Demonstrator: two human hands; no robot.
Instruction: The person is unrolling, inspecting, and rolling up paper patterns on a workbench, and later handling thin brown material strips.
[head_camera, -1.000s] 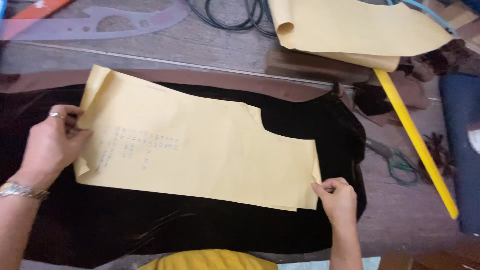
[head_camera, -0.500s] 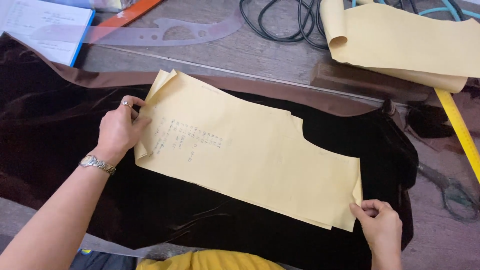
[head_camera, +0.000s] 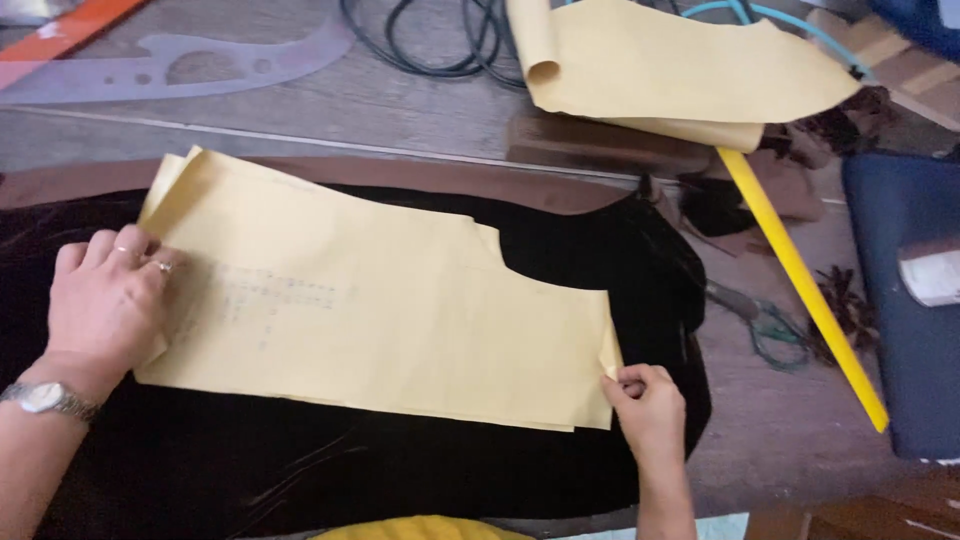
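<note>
Both hands on paper pattern: left hand flat, right hand pinching corner.

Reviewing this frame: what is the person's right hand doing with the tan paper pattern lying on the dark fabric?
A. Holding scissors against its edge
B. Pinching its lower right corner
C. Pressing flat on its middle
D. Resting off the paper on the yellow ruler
B: the right hand grips the lower right corner of the paper pattern, while the left hand lies flat on its left end over the dark fabric.
</note>
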